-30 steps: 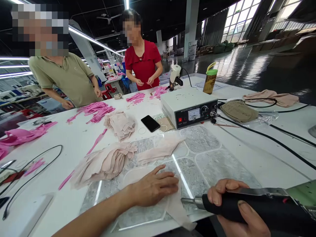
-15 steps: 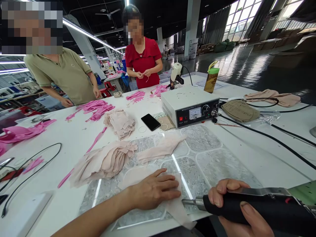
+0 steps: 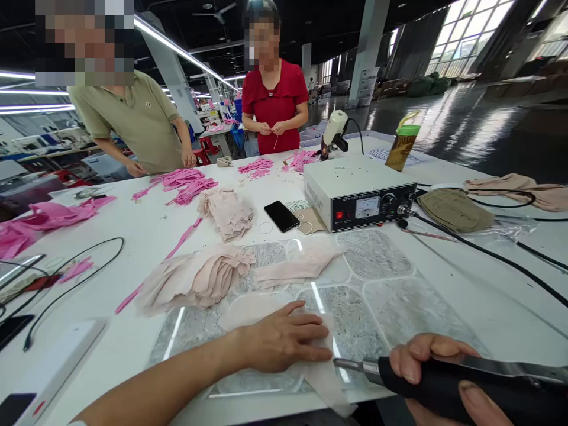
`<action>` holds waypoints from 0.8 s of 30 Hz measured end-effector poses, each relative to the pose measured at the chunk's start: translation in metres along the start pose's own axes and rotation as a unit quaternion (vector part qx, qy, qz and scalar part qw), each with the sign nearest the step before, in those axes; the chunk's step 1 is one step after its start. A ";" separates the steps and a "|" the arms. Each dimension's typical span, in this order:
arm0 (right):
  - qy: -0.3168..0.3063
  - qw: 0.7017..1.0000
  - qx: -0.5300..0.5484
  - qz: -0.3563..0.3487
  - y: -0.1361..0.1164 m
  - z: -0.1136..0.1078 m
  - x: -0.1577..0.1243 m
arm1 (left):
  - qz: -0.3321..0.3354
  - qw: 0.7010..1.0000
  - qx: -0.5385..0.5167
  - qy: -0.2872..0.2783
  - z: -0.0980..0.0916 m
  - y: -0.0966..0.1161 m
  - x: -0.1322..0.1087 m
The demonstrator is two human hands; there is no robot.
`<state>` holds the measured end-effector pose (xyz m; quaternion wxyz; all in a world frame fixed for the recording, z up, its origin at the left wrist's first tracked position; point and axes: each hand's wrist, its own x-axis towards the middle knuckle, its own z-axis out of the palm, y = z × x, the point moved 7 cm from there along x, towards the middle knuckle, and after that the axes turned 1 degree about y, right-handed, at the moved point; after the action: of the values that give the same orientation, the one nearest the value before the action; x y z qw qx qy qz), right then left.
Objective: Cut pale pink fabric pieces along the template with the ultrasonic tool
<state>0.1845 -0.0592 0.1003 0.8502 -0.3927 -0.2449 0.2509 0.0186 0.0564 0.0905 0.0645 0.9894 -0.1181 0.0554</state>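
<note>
As the left hand is lying flat on sheer beige fabric over a grey marbled mat, the right hand is gripping a black cylindrical tool; glossy dark floor is stretching beyond the white bench.

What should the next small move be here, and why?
Probably slide the bare left hand slightly back while pressing the thin pale-pink fabric: that hand's fingertips lie right beside the slim metal tip of the black-handled tool gripped in the right hand.
</note>
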 end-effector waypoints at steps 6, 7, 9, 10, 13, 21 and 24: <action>0.068 0.998 -0.001 0.009 0.011 -0.018 0.004 | 0.002 1.000 -0.002 0.004 -0.001 0.001 0.000; 0.079 0.997 -0.004 0.002 0.011 -0.018 0.006 | 0.002 1.000 0.000 0.003 -0.001 0.002 0.000; 0.090 0.996 -0.015 -0.018 0.009 -0.015 0.009 | 0.003 1.000 0.004 0.000 -0.001 0.002 0.001; 0.088 0.996 -0.018 -0.027 0.008 -0.013 0.011 | 0.004 1.000 0.007 0.000 -0.002 0.003 0.001; 0.074 0.996 -0.021 -0.033 0.008 -0.007 0.015 | 0.012 1.000 0.014 0.003 -0.004 0.004 0.002; 0.059 0.997 -0.033 -0.029 0.011 -0.005 0.014 | 0.023 0.999 0.045 0.010 -0.006 0.006 0.004; 0.075 0.997 -0.021 -0.011 0.012 -0.013 0.012 | 0.017 0.999 0.040 0.006 -0.007 0.005 0.004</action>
<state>0.1987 -0.0519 0.0864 0.8602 -0.4256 -0.1903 0.2065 0.0205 0.0513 0.0982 0.0244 0.9887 -0.1319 0.0672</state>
